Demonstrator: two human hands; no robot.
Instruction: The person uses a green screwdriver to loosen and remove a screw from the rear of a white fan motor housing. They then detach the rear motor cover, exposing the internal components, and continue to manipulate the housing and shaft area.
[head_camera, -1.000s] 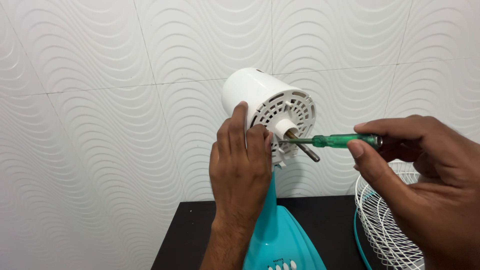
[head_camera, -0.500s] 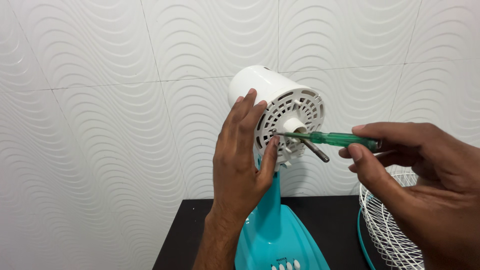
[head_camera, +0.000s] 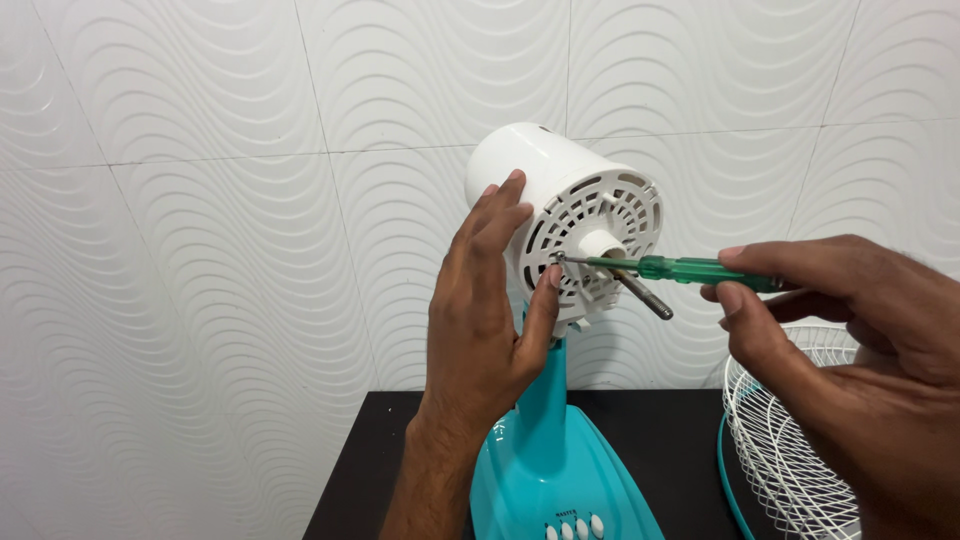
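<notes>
The left hand (head_camera: 480, 310) wraps its fingers around the side of the white motor housing (head_camera: 560, 215) of a table fan, so the housing stays steady. The right hand (head_camera: 850, 340) pinches the green screwdriver (head_camera: 690, 270) between thumb and fingers, its tip on the vented front face, beside the metal shaft (head_camera: 640, 295). The housing stands on a turquoise stand (head_camera: 555, 450) on the dark surface (head_camera: 400, 460); a white wire grille (head_camera: 790, 440) lies at right.
</notes>
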